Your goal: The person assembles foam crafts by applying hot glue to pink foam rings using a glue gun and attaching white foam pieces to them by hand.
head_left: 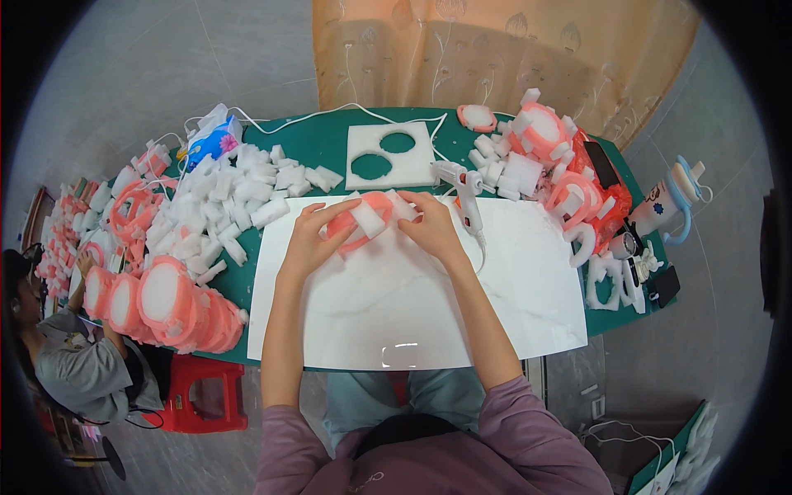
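Note:
Above the white board (396, 305), my two hands are on a pink foam ring (381, 200) with a white foam block (368, 219) lying across it. My left hand (315, 233) is closed around the ring's left side. My right hand (432, 229) pinches another small white foam block (402, 207) against the ring's right side; the fingers partly hide it. Just right of that hand lies a white glue gun (467, 198), its cord trailing down onto the board.
Loose white foam blocks (223, 190) heap at the left, behind stacked pink-and-white foam rounds (165, 295). A foam sheet with two round holes (360, 137) lies at the back. More pink foam pieces (544, 128), a phone (601, 165) and a bottle (656, 206) stand right. A co-worker (91, 363) sits left.

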The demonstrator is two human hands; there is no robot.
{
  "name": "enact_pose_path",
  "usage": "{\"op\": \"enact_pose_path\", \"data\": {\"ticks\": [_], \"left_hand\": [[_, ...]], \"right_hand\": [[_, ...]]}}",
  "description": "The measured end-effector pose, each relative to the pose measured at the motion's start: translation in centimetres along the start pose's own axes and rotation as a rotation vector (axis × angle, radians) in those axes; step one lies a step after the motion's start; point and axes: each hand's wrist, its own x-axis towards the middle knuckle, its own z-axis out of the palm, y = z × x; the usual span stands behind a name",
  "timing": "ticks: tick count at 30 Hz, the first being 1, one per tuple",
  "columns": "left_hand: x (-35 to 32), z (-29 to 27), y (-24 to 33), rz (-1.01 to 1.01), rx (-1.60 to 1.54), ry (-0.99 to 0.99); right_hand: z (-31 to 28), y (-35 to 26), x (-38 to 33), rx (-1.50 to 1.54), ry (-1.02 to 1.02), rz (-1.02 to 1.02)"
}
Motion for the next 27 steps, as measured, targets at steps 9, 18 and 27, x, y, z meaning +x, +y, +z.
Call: {"op": "enact_pose_path", "data": {"ticks": [9, 18, 27], "left_hand": [[0.1, 0.1, -0.5, 0.030, -0.013, -0.018], [0.2, 0.1, -0.6, 0.035, -0.022, -0.029], [0.2, 0.0, -0.5, 0.000, -0.083, -0.017]], "right_hand": [[2.3, 0.5, -0.4, -0.092, 0.137, -0.235], [3.4, -0.4, -0.7, -0.182, 0.316, -0.262], [3.1, -0.2, -0.5, -0.195, 0.284, -0.287]]}}
